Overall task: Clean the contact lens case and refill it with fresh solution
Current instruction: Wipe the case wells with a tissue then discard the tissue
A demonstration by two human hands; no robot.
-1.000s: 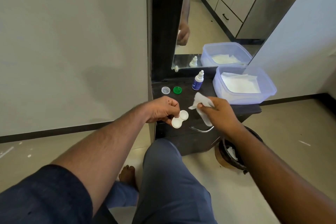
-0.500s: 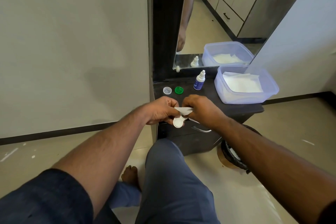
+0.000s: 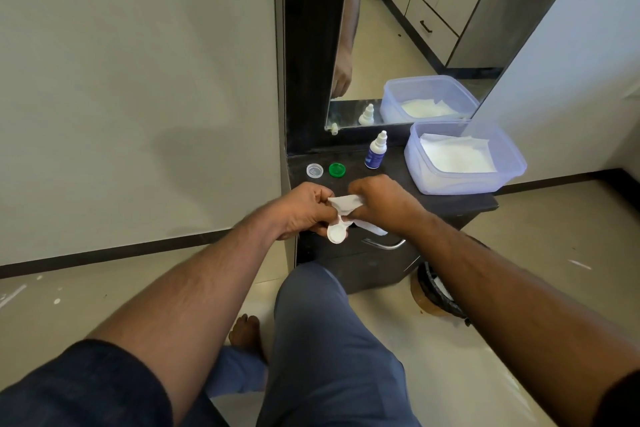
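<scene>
My left hand [image 3: 300,211] holds the white contact lens case [image 3: 336,234] over the front edge of the dark cabinet top [image 3: 450,203]. One well of the case shows; the other is covered by a white tissue [image 3: 346,203]. My right hand [image 3: 384,203] presses that tissue onto the case. On the cabinet top behind the hands lie a clear cap [image 3: 314,170] and a green cap [image 3: 337,169]. A small solution bottle [image 3: 376,151] with a blue label and white nozzle stands upright to their right.
A translucent plastic tub [image 3: 516,166] with white tissues sits at the cabinet's right end. A mirror [image 3: 415,28] rises behind it. A black bin [image 3: 438,291] stands on the floor to the right of the cabinet. My knee [image 3: 311,288] is below the hands.
My right hand has brought the tissue leftwards onto the lens case, where it covers one well. My left hand has kept the case in about the same place.
</scene>
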